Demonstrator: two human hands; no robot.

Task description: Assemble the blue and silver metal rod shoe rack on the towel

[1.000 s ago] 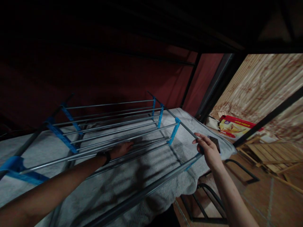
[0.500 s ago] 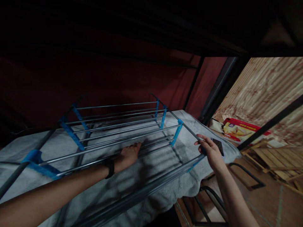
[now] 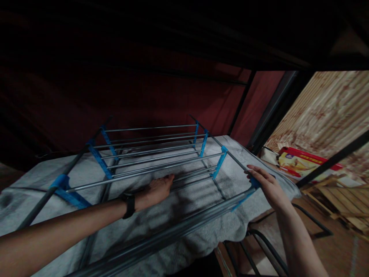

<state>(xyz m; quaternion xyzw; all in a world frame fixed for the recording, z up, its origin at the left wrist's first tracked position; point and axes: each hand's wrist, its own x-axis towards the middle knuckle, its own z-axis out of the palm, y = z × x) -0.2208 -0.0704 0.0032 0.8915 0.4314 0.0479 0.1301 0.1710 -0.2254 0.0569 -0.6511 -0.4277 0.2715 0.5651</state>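
A shoe rack (image 3: 164, 168) of grey metal tubes with blue plastic brackets stands on a grey blanket. My left hand (image 3: 157, 190), below a black wristband (image 3: 128, 205), reaches in among the tubes. It is closed over a lower crossbar, its fingertips partly hidden. My right hand (image 3: 266, 184) wraps the near right corner of the rack, fingers on the side tube and the blue bracket (image 3: 254, 182) there. Several tubes (image 3: 184, 227) run close together along the near side.
The blanket (image 3: 43, 173) covers a bunk with dark metal posts and a dark red wall behind. To the right are a red and yellow box (image 3: 307, 161), wooden slatted pieces (image 3: 346, 200), a patterned curtain (image 3: 334, 111) and a black metal frame (image 3: 265, 250).
The view has shifted a little, so the rack appears farther right. Both hands stay at about the same places on the rack; the right hand covers more of the phone behind it.
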